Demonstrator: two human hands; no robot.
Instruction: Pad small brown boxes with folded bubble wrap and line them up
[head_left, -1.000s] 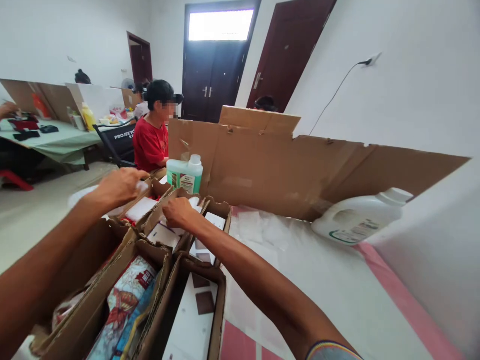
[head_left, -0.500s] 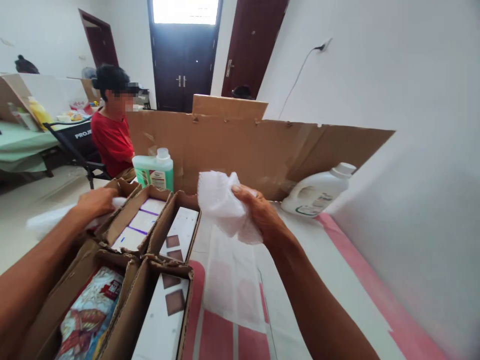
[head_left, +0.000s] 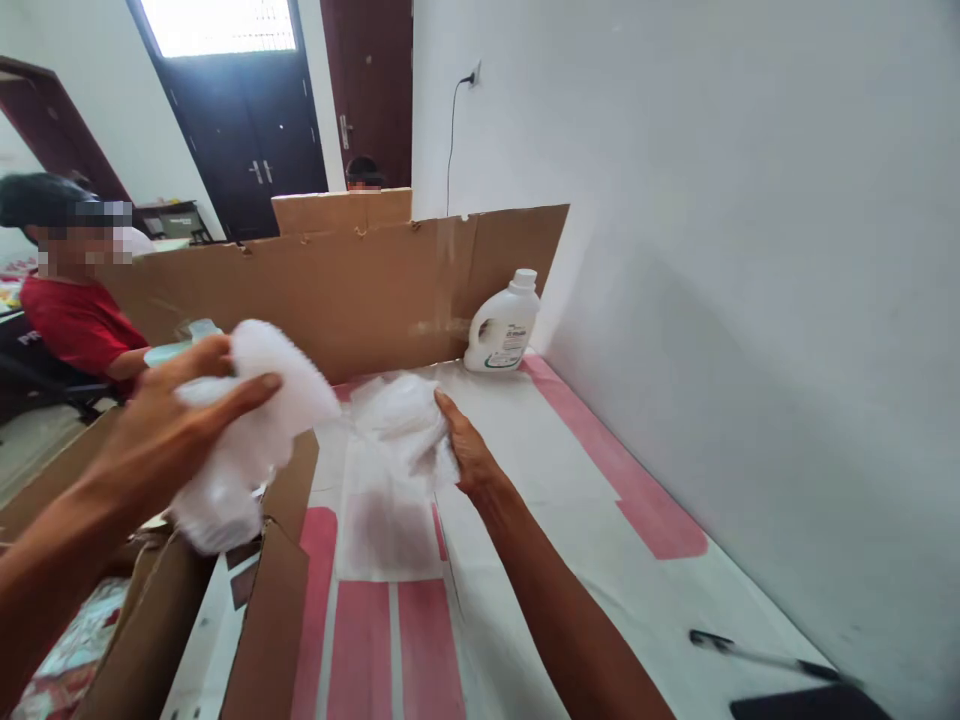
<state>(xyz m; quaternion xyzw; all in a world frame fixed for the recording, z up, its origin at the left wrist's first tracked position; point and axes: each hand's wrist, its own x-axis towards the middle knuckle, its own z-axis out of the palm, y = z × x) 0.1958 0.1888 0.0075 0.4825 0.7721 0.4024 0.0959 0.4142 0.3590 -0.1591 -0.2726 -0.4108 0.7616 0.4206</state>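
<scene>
My left hand [head_left: 169, 430] is closed round a crumpled wad of white bubble wrap [head_left: 266, 400], held up above the open cardboard boxes [head_left: 262, 620] at the left. My right hand [head_left: 461, 450] grips a second wad of white bubble wrap [head_left: 397, 425] and holds it low over a flat sheet of clear wrap [head_left: 390, 520] lying on the white and pink table [head_left: 570, 500].
A tall cardboard screen [head_left: 360, 285] stands across the back of the table, with a white jug [head_left: 502, 325] at its right end. A white wall runs along the right. A black pen [head_left: 757, 655] lies near the front right. A person in a red shirt [head_left: 71, 315] sits behind the screen.
My view has swung right. My left hand lifted bubble wrap up from the boxes. My right hand carried its wad down toward the sheet on the table.
</scene>
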